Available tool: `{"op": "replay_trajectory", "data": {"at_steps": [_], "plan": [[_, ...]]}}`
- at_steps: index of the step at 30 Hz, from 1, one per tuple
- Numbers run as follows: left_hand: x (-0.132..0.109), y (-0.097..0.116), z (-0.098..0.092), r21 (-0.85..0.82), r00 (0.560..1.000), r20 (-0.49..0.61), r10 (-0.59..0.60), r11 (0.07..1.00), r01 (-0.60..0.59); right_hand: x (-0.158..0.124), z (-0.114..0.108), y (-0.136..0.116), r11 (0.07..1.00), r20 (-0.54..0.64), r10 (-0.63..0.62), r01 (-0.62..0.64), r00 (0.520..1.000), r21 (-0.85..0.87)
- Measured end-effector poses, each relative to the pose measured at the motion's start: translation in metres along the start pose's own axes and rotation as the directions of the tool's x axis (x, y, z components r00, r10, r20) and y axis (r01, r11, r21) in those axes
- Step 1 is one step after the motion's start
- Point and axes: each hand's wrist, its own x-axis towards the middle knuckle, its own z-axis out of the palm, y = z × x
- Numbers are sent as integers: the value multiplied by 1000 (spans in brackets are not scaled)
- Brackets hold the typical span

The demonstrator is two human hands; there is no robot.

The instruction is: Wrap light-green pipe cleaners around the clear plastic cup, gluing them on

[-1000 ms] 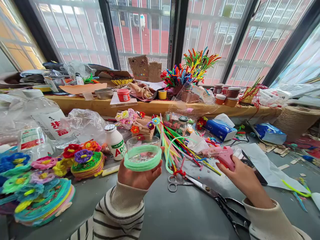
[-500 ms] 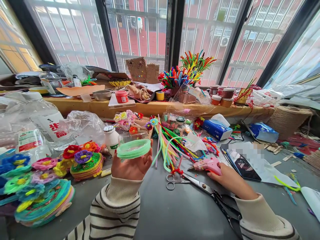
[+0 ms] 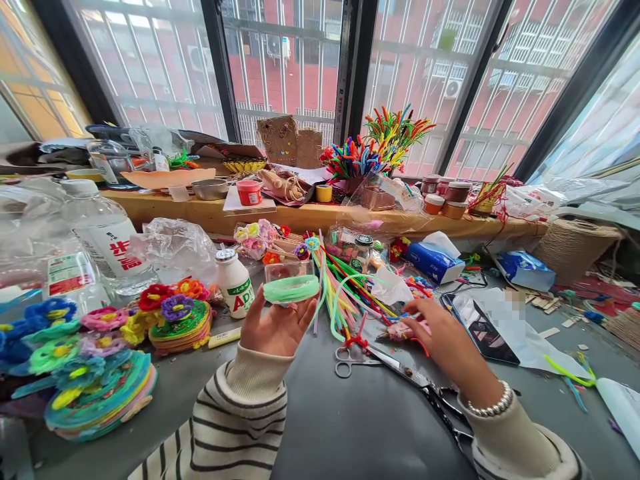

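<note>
A grey desk (image 3: pixel 325 420) spreads before me, its back edge meeting a cluttered wooden ledge (image 3: pixel 200 215) under barred windows (image 3: pixel 300 73). Fuzzy flower pieces (image 3: pixel 100 393) crowd the desk's left side; a phone (image 3: pixel 487 327) lies toward its right. Near the middle, large scissors (image 3: pixel 400 370) point at a bundle of fuzzy stems (image 3: pixel 334 293). My left hand (image 3: pixel 277 330) grasps a clear cup ringed in mint green (image 3: pixel 291 290), raised above the desk, thumb and fingers around its underside. My right hand (image 3: pixel 443 340) arches over a pink glue gun (image 3: pixel 400 329) lying on the desk; whether it grips, I cannot tell.
</note>
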Motion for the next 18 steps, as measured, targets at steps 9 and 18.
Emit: {"op": "replay_trajectory", "data": {"at_steps": [9, 18], "plan": [[2, -4, -3, -13, 995, 96, -17, 1000, 18, 17, 44, -75, 873, 64, -444, 416, 894, 253], [2, -5, -6, -13, 999, 18, 49, 999, -49, 20, -22, -82, 843, -400, -150, 329, 904, 425]]}}
